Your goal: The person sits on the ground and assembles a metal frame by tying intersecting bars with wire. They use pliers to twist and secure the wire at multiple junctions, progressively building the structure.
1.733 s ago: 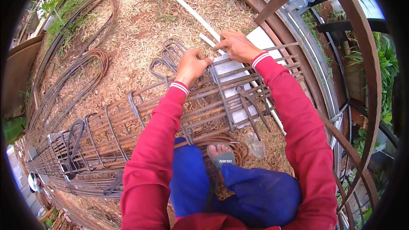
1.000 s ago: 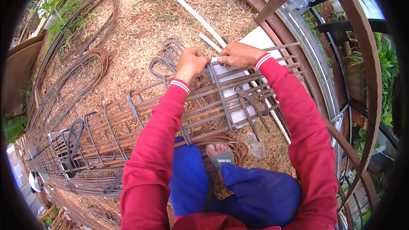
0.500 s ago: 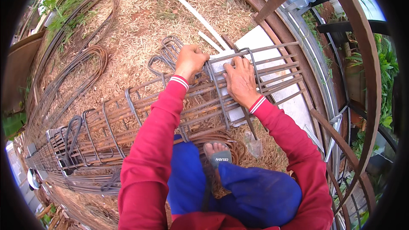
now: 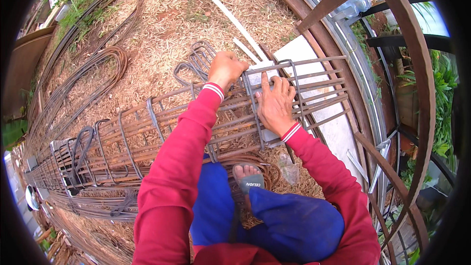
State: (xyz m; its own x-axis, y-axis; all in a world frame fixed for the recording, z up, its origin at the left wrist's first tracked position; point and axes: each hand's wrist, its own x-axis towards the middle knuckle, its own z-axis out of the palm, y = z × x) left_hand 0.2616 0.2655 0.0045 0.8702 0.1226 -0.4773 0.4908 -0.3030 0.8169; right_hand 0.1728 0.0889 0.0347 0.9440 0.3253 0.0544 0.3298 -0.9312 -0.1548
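Observation:
A long cage of rusty rebar runs from the far left to the right in front of me. My left hand is closed at the cage's far edge, its fingers at the top corner of a bent steel stirrup that loops around the bars; its fingertips are partly hidden. My right hand lies over the bars just right of that stirrup, its fingers stretched and its index finger pointing away from me. Another stirrup stands close beyond it, leaning across the bar ends.
Loose bent stirrups lie behind the cage. A white board sits under the bar ends, with white strips beyond. A brown metal frame rises at the right. Rods curve at the left; coiled rusty wire lies near my sandalled foot.
My right index finger has straightened away from me, and the hand has shifted slightly nearer to me. My left hand stays at the stirrup's corner. The whole view has shifted a little.

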